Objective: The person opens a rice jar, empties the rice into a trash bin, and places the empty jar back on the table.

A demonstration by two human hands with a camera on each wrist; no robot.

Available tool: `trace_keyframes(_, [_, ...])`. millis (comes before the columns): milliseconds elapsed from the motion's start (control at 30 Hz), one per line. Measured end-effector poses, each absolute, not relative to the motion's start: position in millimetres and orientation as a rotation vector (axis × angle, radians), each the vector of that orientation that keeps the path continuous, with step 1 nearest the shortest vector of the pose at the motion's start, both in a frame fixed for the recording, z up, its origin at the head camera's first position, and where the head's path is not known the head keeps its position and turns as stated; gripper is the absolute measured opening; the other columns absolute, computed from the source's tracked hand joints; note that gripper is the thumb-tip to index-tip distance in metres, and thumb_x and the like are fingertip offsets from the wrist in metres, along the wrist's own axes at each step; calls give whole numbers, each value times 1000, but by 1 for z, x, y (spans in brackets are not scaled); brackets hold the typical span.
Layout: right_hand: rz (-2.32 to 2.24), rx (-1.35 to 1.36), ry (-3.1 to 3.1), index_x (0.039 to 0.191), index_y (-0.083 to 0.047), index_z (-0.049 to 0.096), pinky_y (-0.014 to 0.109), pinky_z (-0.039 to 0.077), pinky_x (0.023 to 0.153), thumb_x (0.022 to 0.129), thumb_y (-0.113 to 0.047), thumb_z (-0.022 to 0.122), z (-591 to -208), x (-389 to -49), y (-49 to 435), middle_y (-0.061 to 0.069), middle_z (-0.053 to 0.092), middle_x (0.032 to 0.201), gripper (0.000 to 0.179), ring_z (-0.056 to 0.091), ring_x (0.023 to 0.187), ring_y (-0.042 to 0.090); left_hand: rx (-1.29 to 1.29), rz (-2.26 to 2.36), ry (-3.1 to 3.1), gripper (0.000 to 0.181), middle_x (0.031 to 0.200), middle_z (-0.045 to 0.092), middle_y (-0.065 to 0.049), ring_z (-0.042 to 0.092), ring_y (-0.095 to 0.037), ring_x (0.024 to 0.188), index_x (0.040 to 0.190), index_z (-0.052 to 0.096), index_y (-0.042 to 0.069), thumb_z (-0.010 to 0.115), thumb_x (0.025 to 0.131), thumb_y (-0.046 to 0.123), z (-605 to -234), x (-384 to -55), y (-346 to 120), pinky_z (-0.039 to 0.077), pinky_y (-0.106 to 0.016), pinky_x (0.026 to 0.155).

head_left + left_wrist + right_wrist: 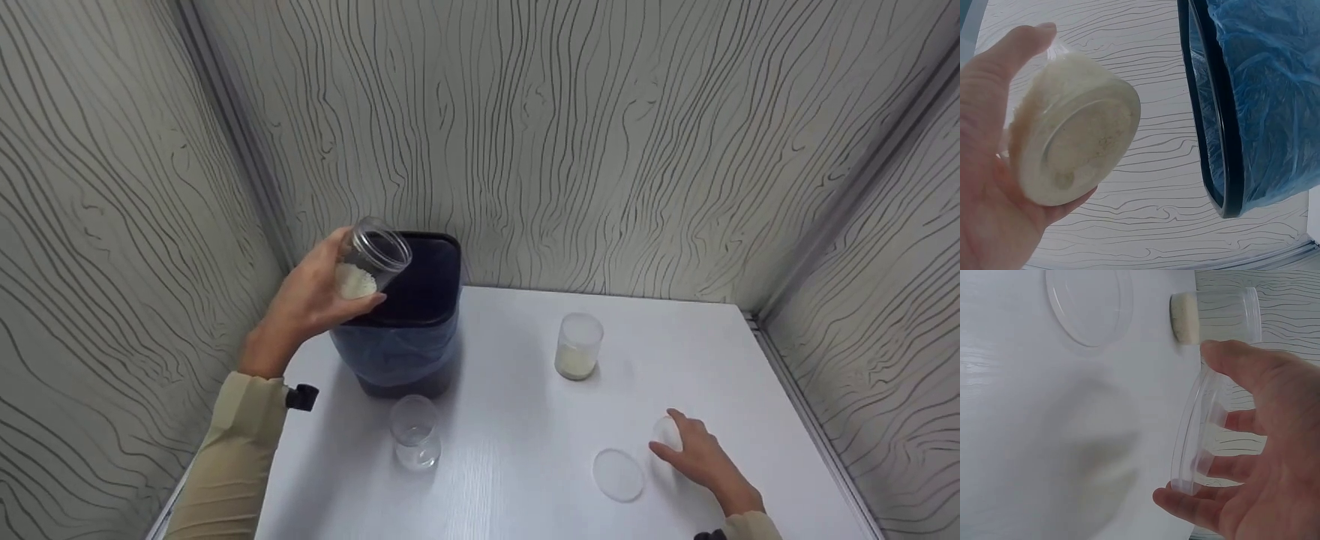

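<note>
My left hand (311, 289) grips a clear plastic jar (373, 255), tilted with its open mouth toward the dark bin (424, 279). White grains, perhaps rice, lie in the lower part of this jar; the left wrist view shows its base (1084, 146). Over the table's right side, my right hand (697, 450) holds a clear round lid (1193, 433) by its edge, between thumb and fingers. Left of that hand another clear lid (618, 475) lies flat. A second jar (578, 346) with pale grains at its bottom stands farther back.
A blue bag (1278, 107) lines the bin and folds over its outside. In front of the bin stands a clear jar (415, 433) with no grains visible inside. Wood-patterned walls (540, 150) enclose the white table (517, 465) at the back and sides.
</note>
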State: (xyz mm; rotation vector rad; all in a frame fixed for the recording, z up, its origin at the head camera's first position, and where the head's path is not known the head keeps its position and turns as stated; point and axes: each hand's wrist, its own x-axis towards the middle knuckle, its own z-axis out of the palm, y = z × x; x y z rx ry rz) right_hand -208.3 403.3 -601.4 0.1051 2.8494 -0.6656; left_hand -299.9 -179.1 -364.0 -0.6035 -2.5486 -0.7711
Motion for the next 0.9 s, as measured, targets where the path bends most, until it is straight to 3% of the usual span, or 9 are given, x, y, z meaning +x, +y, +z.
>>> trace_keyframes(367, [-642, 136, 2811, 148, 8, 28, 72, 31, 102, 91, -52, 61, -617, -212, 406, 42, 32, 142, 90, 32, 129, 64, -523, -704, -2646, 102, 135, 52, -21, 52, -39, 122, 151, 27, 9, 83, 73, 45, -364, -305, -186, 45, -58, 96])
trace_keyframes(667, [-652, 164, 2798, 148, 7, 28, 73, 32, 101, 91, -47, 64, -628, -209, 408, 44, 26, 144, 86, 27, 128, 67, -496, -508, -2740, 102, 125, 55, -27, 58, -42, 109, 150, 28, 10, 82, 72, 48, -366, -310, -187, 49, -58, 87])
trace_keyframes(900, [-653, 166, 2805, 149, 5, 26, 74, 32, 100, 94, -44, 61, -636, -207, 411, 44, 22, 145, 82, 26, 127, 68, -512, -422, -2776, 101, 127, 56, -28, 57, -45, 113, 150, 30, 7, 82, 73, 47, -363, -313, -188, 48, -60, 91])
